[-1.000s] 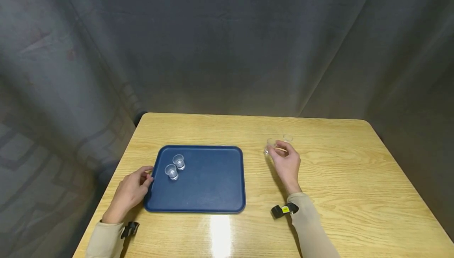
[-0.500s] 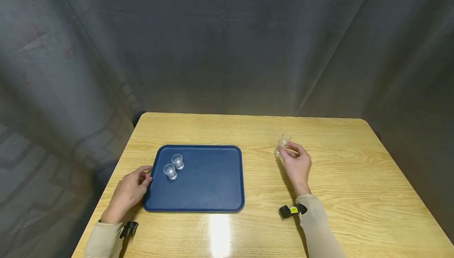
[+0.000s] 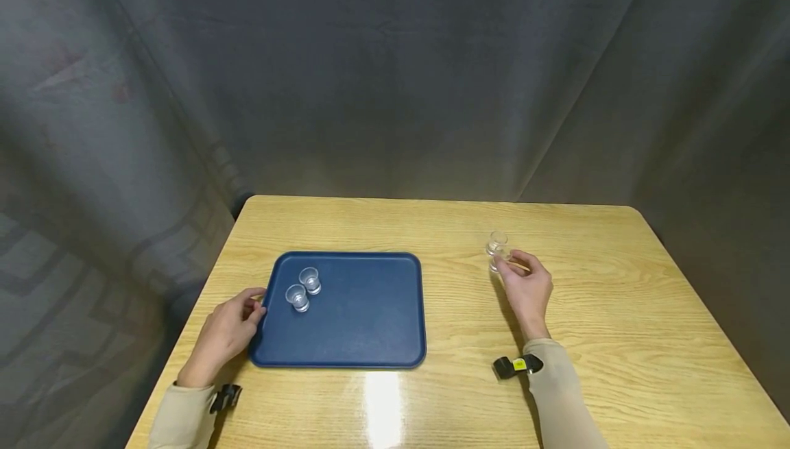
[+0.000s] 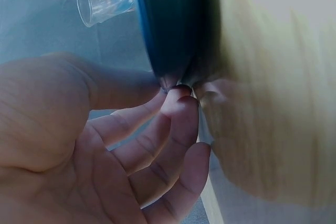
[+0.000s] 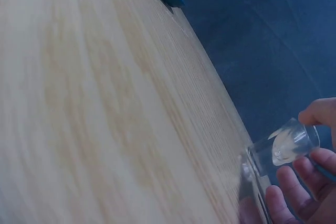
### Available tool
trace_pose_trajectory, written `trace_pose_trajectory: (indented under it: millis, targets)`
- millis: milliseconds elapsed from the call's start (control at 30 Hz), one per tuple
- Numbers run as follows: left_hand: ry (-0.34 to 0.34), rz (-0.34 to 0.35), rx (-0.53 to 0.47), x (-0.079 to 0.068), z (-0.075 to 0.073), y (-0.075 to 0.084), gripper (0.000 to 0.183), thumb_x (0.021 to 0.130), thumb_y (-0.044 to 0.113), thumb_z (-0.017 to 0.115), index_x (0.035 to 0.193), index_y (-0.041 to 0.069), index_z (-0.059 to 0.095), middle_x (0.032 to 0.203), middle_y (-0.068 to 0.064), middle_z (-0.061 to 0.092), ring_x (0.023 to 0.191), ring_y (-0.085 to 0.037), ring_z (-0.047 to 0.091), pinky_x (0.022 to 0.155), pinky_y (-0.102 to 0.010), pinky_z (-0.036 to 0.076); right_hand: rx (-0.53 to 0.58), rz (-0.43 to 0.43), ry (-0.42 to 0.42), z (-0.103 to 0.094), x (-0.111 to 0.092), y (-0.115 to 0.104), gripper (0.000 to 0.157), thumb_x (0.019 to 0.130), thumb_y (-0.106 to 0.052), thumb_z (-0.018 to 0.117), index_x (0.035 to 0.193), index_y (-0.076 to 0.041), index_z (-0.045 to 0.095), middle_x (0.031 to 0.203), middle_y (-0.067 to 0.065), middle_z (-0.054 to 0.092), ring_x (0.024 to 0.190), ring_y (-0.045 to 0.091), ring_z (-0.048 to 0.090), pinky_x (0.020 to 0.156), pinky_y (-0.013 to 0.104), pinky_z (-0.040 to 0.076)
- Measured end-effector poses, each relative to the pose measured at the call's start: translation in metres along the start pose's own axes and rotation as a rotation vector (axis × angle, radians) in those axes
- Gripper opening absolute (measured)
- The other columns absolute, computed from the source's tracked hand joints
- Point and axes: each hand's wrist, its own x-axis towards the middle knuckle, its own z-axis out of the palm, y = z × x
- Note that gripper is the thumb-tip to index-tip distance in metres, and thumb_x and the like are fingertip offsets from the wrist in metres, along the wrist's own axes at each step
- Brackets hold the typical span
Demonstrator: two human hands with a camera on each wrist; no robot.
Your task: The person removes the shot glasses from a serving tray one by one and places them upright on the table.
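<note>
My left hand pinches the left rim of a blue tray between thumb and fingers, as the left wrist view shows close up. Two clear shot glasses stand upright on the tray's left part, one just in front of the other. Right of the tray, my right hand grips a clear shot glass near its rim with thumb and fingertips. Its base is down at the tabletop in the right wrist view. Directly behind it stands another clear shot glass, overlapped by the held one in the head view.
The light wood table has rounded far corners. Dark grey curtains hang behind it and at both sides. A bright light reflection lies on the wood in front of the tray.
My right hand has moved right and slightly nearer with the shot glass, bringing it in front of the standing one. My left hand has stayed at the tray's rim.
</note>
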Motion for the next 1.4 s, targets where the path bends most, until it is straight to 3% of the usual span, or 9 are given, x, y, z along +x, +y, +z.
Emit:
trace_pose_trajectory:
  millis: [567,1033,1200,1400]
  targets:
    - [-0.012,-0.010,-0.005,-0.0006,-0.0009,0.0003,0.038,0.104,0.011,0.064,0.139,-0.003,0.064,0.113,-0.023,0.075,0.095,-0.033,0.071,0.081,-0.050,0.054,0.000,0.021,-0.031,-0.0017,0.0012,-0.0037,0.045,0.094,-0.023,0.082,0.130,0.001,0.071,0.130,0.021,0.072,0.076,-0.023,0.060,0.067,0.004,0.049]
    - [-0.002,-0.002,-0.005,-0.0005,-0.0006,0.0008,0.037,0.103,0.011,0.064,0.137,-0.004,0.065,0.110,-0.022,0.075,0.093,-0.033,0.071,0.079,-0.047,0.054,-0.002,0.011,-0.045,-0.0035,0.0030,-0.0024,0.051,0.093,-0.025,0.083,0.135,0.000,0.067,0.132,0.021,0.072,0.078,-0.021,0.060,0.070,0.005,0.049]
    - [-0.003,0.001,-0.004,-0.0003,-0.0007,0.0008,0.037,0.103,0.011,0.064,0.137,-0.003,0.065,0.110,-0.022,0.075,0.093,-0.033,0.071,0.079,-0.047,0.053,0.030,-0.010,-0.003,-0.0068,0.0036,-0.0039,0.046,0.096,-0.026,0.079,0.132,0.000,0.069,0.131,0.017,0.072,0.087,-0.012,0.062,0.071,0.006,0.050]
    - [0.000,0.000,-0.003,-0.0006,-0.0003,-0.0003,0.037,0.103,0.011,0.064,0.137,-0.003,0.065,0.111,-0.023,0.075,0.094,-0.035,0.071,0.079,-0.048,0.054,0.058,-0.090,0.120,-0.0070,0.0030,-0.0077,0.033,0.099,-0.025,0.073,0.121,0.000,0.074,0.117,0.010,0.074,0.090,-0.005,0.063,0.074,0.009,0.048]
